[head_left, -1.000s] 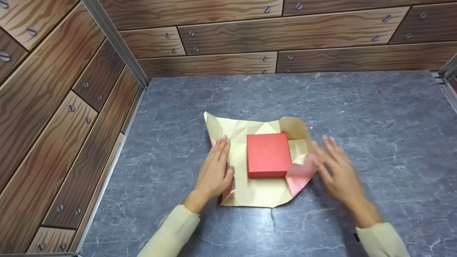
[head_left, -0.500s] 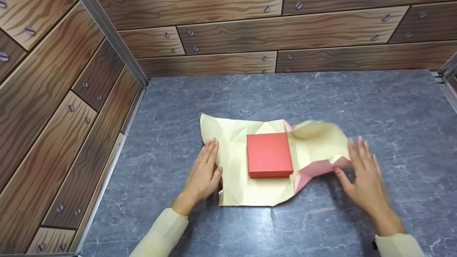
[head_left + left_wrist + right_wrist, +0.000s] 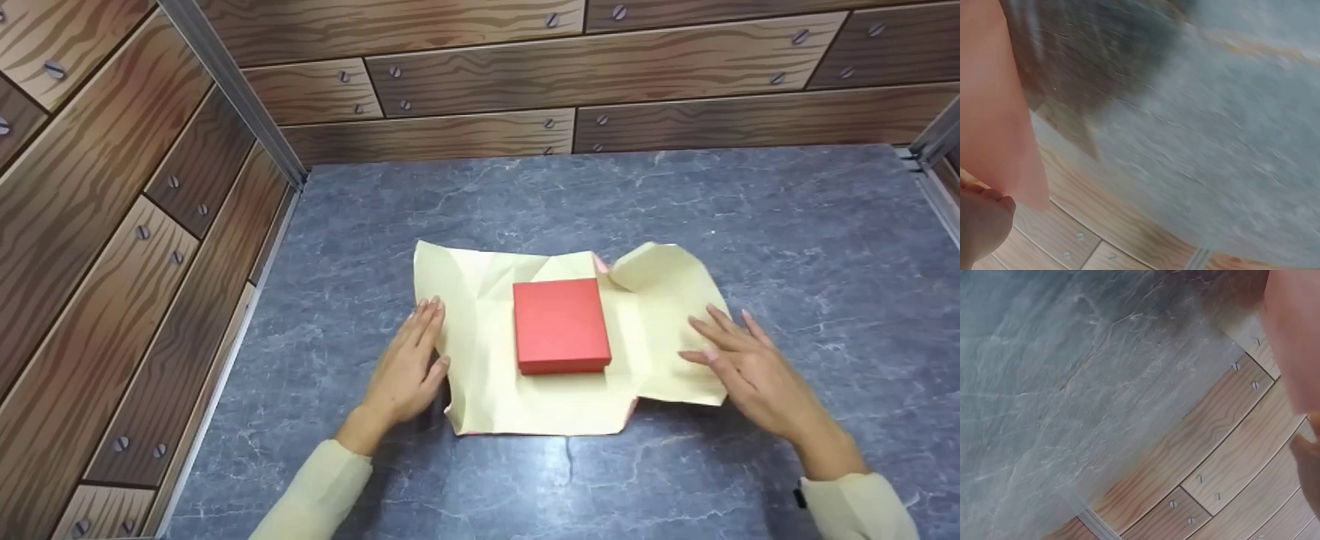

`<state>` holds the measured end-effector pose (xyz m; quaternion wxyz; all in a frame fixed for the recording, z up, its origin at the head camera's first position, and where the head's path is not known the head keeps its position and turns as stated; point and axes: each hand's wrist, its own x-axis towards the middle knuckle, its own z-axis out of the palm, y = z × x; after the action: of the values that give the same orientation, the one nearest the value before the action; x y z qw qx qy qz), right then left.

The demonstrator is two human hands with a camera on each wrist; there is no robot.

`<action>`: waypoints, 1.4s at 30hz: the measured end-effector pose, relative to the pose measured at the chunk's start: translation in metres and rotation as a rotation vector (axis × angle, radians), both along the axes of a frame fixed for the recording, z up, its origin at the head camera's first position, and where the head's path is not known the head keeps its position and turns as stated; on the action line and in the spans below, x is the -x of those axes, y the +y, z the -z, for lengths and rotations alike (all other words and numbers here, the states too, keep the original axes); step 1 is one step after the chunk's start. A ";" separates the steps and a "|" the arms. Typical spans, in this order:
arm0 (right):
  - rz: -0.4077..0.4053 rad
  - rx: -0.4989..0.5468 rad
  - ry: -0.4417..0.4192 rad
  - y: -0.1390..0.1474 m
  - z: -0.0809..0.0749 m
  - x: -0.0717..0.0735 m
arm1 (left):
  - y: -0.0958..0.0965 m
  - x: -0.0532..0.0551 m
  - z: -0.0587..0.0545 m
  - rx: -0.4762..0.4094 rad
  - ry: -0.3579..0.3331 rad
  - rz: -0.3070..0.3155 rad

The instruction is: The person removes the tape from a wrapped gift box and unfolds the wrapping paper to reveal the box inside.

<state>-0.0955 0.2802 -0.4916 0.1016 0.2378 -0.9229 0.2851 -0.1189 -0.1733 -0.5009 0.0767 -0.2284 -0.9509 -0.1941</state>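
A red square box [image 3: 561,322] with a lid sits on a creased sheet of wrapping paper [image 3: 495,401], cream on top, with pink showing at its turned edges. My left hand [image 3: 405,367] lies at the paper's left edge, fingers straight and together. On the right side, my right hand [image 3: 757,379] touches the paper's right flap with fingers spread. In the left wrist view, the pink underside of the paper [image 3: 994,101] rises beside part of the left hand [image 3: 982,225]. The right wrist view has a pink surface [image 3: 1294,337] at its edge, above a bit of the right hand [image 3: 1309,467].
Beneath everything is a blue-grey marbled tabletop [image 3: 360,225]. Wood-print panels [image 3: 465,82] stand along the back, and more wood-print panels [image 3: 150,247] along the left, joined by a metal corner post [image 3: 232,90].
The right flap of the paper has unfolded outward and flattened, with the right hand moving right. My left hand has slid left with the left edge. The box stays in place.
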 end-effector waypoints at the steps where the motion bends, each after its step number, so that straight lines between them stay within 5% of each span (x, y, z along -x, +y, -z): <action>1: 0.010 0.007 -0.043 0.001 0.000 0.000 | -0.004 -0.001 0.000 0.002 -0.006 0.007; 6: 0.021 -0.061 -0.280 0.006 0.004 -0.001 | -0.028 -0.005 0.003 -0.011 -0.065 0.016; 11: 0.036 -0.127 -0.420 0.009 0.013 0.001 | -0.037 -0.007 0.018 0.071 -0.218 -0.022; 15: 0.078 -0.183 -0.402 0.009 0.024 0.002 | -0.032 -0.006 0.031 0.128 -0.311 -0.068; 25: 0.113 -0.276 -0.405 0.013 0.045 -0.001 | -0.028 -0.009 0.052 0.181 -0.317 -0.092; 42: 0.108 -0.322 -0.498 0.016 0.042 0.000 | -0.031 -0.009 0.058 0.205 -0.301 -0.072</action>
<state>-0.0958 0.2961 -0.5338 -0.1517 0.1241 -0.9641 0.1790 -0.1095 -0.2041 -0.5587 -0.0833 -0.1693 -0.9740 -0.1254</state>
